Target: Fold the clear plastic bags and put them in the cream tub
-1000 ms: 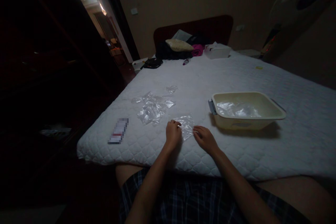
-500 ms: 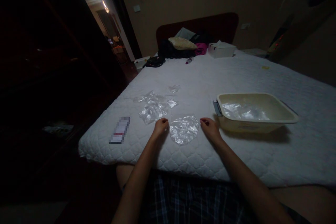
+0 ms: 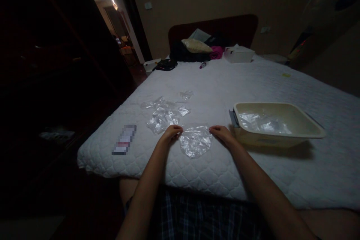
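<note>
A clear plastic bag (image 3: 196,143) lies on the white quilted bed cover, between my two hands. My left hand (image 3: 172,134) pinches its upper left corner between thumb and fingers. At the upper right corner, my right hand (image 3: 221,133) closes in the same kind of pinch. Left of and beyond my left hand are more crumpled clear plastic bags (image 3: 163,117), with a small piece of clear plastic (image 3: 186,94) farther back. A cream plastic basin (image 3: 281,140) stands to the right of my right hand, with clear plastic (image 3: 264,123) inside.
A pixelated flat object (image 3: 124,140) lies near the bed's left edge. Toward the headboard (image 3: 242,30) are a beige cushion (image 3: 196,46), a pink roll (image 3: 216,52), a white box (image 3: 239,54) and a small bottle (image 3: 203,65). A fan (image 3: 345,0) stands at right.
My right hand has moved left onto the bag's upper right corner and now pinches it. My left hand has shifted slightly along the upper left corner. The view has moved a little.
</note>
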Demonstrator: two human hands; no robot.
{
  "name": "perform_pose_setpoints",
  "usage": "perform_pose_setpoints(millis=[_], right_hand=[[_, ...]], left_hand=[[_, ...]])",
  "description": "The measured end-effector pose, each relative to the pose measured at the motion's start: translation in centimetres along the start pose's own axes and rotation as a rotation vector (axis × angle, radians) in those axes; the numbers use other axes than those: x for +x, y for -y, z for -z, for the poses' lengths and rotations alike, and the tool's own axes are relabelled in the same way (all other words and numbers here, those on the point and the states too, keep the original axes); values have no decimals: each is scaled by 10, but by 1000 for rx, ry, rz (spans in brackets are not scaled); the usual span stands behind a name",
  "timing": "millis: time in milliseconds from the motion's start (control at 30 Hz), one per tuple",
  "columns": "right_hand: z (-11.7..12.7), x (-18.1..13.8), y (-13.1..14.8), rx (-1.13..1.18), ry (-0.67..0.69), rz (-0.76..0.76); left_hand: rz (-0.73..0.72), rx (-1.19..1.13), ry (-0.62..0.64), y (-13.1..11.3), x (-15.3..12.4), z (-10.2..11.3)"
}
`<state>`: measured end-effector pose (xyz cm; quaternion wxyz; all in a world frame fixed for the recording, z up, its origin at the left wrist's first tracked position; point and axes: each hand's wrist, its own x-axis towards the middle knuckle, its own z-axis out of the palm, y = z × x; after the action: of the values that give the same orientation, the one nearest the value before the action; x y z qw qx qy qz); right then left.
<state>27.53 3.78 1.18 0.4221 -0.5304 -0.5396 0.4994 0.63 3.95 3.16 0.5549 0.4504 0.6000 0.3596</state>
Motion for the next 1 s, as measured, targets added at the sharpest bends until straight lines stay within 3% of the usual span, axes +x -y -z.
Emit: perform_pose_setpoints(millis=[233,500,1000], right_hand=[[-4,2,-10,-8,-85,98],[-4,2,-21,-24,-111,184],[2,-10,-18,-44,-68,180]], left_hand=[[16,-14,15,2,1,-4],[-137,-145,79,15,2,-5],[-148,-115,68,21,3,-2]])
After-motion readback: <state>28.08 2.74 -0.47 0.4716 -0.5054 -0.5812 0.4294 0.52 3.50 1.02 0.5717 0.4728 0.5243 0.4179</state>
